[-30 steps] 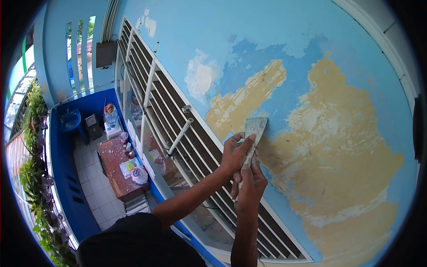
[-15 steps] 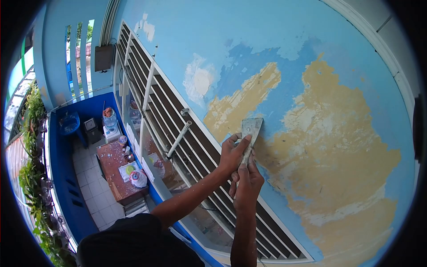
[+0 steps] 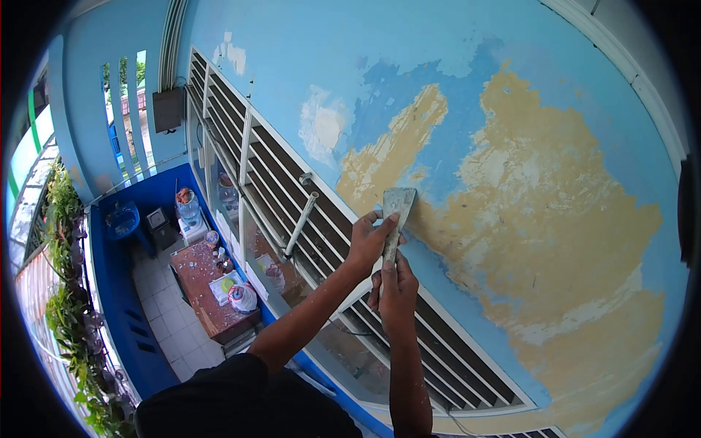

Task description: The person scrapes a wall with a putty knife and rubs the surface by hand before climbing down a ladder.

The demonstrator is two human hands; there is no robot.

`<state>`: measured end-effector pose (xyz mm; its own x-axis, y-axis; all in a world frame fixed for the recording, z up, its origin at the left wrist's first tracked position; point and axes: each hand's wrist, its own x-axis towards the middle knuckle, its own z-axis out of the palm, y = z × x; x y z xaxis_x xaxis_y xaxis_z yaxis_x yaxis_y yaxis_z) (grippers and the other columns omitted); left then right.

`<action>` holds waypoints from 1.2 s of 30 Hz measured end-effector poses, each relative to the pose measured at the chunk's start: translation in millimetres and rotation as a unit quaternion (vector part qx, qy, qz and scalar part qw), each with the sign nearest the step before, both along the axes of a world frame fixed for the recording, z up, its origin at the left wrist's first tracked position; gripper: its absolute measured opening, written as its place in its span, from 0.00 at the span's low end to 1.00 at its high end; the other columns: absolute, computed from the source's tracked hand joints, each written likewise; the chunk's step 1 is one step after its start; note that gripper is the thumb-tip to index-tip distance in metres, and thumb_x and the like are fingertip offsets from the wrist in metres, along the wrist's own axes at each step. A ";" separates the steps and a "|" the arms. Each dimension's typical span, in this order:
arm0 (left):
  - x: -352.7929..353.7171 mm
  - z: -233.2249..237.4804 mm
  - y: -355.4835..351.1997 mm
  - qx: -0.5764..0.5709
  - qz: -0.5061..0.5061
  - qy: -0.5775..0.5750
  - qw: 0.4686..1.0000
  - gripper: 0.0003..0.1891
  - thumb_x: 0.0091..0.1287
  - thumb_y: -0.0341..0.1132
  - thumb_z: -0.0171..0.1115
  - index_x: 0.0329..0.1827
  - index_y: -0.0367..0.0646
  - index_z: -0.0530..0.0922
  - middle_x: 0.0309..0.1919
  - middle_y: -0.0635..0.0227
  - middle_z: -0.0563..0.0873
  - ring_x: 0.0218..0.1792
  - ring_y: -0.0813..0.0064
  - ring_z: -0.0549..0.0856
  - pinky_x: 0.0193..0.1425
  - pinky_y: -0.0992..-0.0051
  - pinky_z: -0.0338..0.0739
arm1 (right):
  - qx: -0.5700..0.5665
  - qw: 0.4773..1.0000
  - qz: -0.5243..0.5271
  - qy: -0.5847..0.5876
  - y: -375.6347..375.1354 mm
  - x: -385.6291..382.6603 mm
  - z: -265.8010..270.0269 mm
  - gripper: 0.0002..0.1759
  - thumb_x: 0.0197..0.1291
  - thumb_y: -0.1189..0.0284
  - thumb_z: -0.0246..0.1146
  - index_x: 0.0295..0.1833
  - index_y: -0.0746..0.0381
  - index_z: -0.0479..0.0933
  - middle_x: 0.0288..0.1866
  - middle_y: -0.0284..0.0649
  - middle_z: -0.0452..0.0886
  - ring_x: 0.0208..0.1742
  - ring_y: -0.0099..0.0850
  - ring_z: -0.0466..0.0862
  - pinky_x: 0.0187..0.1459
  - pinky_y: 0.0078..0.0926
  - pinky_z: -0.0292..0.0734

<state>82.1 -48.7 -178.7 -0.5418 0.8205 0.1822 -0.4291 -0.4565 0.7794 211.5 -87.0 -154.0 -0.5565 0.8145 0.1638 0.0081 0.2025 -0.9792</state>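
Observation:
A grey, smeared putty knife is held up against the blue wall, its wide blade beside the edge of a tan patch where paint is gone. My left hand grips the upper handle, with the thumb lying on the lower blade. Below it, my right hand is wrapped round the lower handle, its index finger pointing up along it. The blade tip touches or nearly touches the wall; which one is hard to tell.
A white-framed louvred vent runs diagonally behind my forearms, with a pipe sticking out. Lower left, a brown table holds bags and containers. A blue basin and green plants lie farther left.
Both hands and the putty knife have shifted slightly left in view, and the blade is now nearer the lower end of the narrow tan strip. The camera view has tilted a little.

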 end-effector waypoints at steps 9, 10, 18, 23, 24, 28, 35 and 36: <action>22.3 -15.1 3.0 -0.032 0.007 0.007 0.999 0.23 0.73 0.45 0.68 0.54 0.31 0.75 0.25 0.61 0.87 0.24 0.77 0.86 0.27 0.78 0.79 | 0.202 0.969 -0.039 -0.137 20.7 38.3 -22.7 0.13 0.75 0.71 0.58 0.54 0.70 0.72 0.33 0.41 0.83 0.27 0.25 0.83 0.34 0.23 0.77; 24.8 -15.8 3.3 -0.023 0.014 -0.001 1.000 0.23 0.73 0.45 0.68 0.54 0.31 0.75 0.25 0.62 0.87 0.23 0.77 0.86 0.27 0.79 0.79 | 0.183 0.976 -0.045 -0.106 22.7 32.6 -26.3 0.13 0.75 0.71 0.58 0.55 0.70 0.72 0.34 0.41 0.83 0.27 0.24 0.83 0.34 0.22 0.77; 42.5 20.8 4.0 0.013 -0.050 0.044 0.998 0.18 0.76 0.44 0.65 0.52 0.36 0.74 0.25 0.63 0.86 0.21 0.80 0.83 0.24 0.80 0.76 | 0.151 0.980 -0.125 0.028 6.3 28.4 -27.1 0.22 0.78 0.68 0.52 0.69 0.70 0.66 0.29 0.33 0.74 0.25 0.17 0.71 0.26 0.18 0.67; 61.1 12.8 7.1 0.018 -0.056 0.072 0.996 0.18 0.76 0.44 0.64 0.51 0.37 0.73 0.25 0.63 0.86 0.22 0.80 0.84 0.25 0.80 0.76 | 0.162 0.973 -0.164 0.005 3.5 50.0 -38.0 0.23 0.78 0.71 0.51 0.71 0.73 0.69 0.33 0.32 0.76 0.31 0.17 0.73 0.33 0.21 0.70; 64.3 16.1 9.8 0.023 -0.051 0.067 0.996 0.18 0.76 0.44 0.65 0.52 0.38 0.74 0.24 0.64 0.86 0.21 0.80 0.83 0.25 0.80 0.76 | 0.179 0.970 -0.162 0.020 5.0 50.4 -34.2 0.23 0.78 0.71 0.51 0.71 0.73 0.69 0.35 0.35 0.78 0.34 0.19 0.74 0.36 0.21 0.71; 70.8 29.9 9.7 0.041 -0.059 0.049 0.996 0.18 0.76 0.44 0.65 0.53 0.38 0.74 0.24 0.66 0.85 0.20 0.81 0.83 0.23 0.80 0.76 | 0.168 0.972 -0.161 0.021 -4.4 52.6 -6.2 0.24 0.77 0.73 0.51 0.71 0.75 0.70 0.48 0.45 0.84 0.47 0.24 0.79 0.50 0.25 0.75; 76.4 32.5 11.6 0.042 -0.037 0.016 0.998 0.19 0.76 0.45 0.65 0.51 0.36 0.75 0.23 0.65 0.85 0.19 0.81 0.82 0.22 0.80 0.75 | 0.201 0.965 -0.170 0.018 -4.8 52.1 6.0 0.24 0.76 0.74 0.52 0.71 0.76 0.70 0.49 0.46 0.85 0.47 0.23 0.80 0.50 0.23 0.75; 74.3 36.8 13.7 0.045 -0.035 0.013 0.998 0.19 0.76 0.45 0.65 0.51 0.36 0.75 0.23 0.66 0.84 0.18 0.81 0.81 0.22 0.80 0.75 | 0.212 0.963 -0.167 0.019 -0.1 48.5 8.5 0.24 0.76 0.74 0.52 0.71 0.76 0.70 0.48 0.46 0.85 0.47 0.23 0.80 0.50 0.23 0.76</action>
